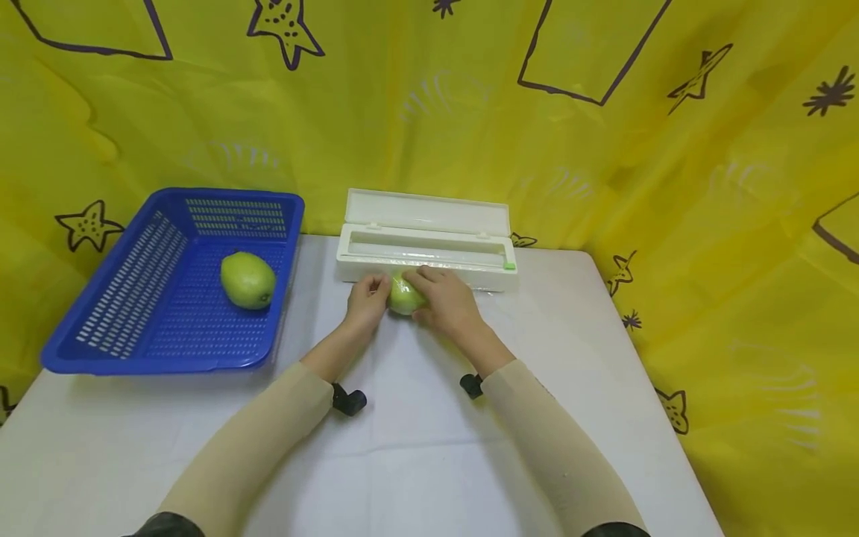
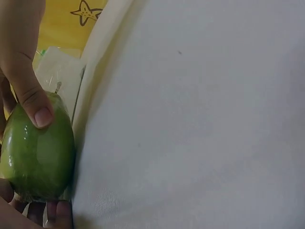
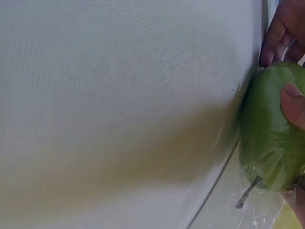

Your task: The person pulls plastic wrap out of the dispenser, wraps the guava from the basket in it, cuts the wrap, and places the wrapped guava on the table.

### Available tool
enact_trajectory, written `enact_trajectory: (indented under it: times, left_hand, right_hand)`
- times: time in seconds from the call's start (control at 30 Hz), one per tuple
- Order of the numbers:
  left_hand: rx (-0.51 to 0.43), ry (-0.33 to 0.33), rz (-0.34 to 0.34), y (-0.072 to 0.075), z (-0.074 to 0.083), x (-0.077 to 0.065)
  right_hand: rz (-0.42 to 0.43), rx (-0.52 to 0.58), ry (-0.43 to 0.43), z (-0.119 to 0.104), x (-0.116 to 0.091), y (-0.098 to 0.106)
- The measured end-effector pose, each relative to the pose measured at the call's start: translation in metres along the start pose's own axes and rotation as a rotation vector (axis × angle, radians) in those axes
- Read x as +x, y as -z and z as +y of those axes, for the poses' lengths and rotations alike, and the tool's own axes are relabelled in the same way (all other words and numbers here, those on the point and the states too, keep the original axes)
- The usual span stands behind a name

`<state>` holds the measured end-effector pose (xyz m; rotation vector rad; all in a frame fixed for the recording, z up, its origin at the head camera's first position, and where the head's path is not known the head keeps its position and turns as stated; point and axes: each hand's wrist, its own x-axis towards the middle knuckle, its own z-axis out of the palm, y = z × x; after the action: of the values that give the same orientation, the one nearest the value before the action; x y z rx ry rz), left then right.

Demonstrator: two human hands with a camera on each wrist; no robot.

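A green pear wrapped in clear plastic wrap lies on the table against the front of a white wrap box. Its dark stem points right, with loose film around it. My right hand grips the pear from the right, thumb pressed on its near side and fingers over the top. At the blunt left end, my left hand has curled fingers that seem to pinch the film there; the exact hold is partly hidden. The left wrist view shows those fingers touching the pear's end.
The white wrap box stands with its lid up, a film roll and green slider showing. To the left, a blue basket holds another pear. A yellow patterned curtain hangs behind the white table.
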<state>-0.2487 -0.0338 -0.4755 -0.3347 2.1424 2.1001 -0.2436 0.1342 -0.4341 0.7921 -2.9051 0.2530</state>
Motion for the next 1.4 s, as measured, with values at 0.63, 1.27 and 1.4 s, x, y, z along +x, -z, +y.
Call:
enact_trajectory:
  times: [0.63,1.27,1.4]
  left_hand:
    - [0.178,-0.151,0.147,-0.010,0.003,-0.003]
    - [0.036,-0.071,0.194,-0.016,-0.002,0.004]
    - [-0.009,-0.047,0.167,-0.018,0.001,0.000]
  right_hand:
    - [0.003,0.016,0.022,0.002,-0.002,-0.001]
    - [0.021,0.032,0.047,0.000,0.000,-0.001]
    - [0.043,0.039,0.047,0.000,-0.001,-0.002]
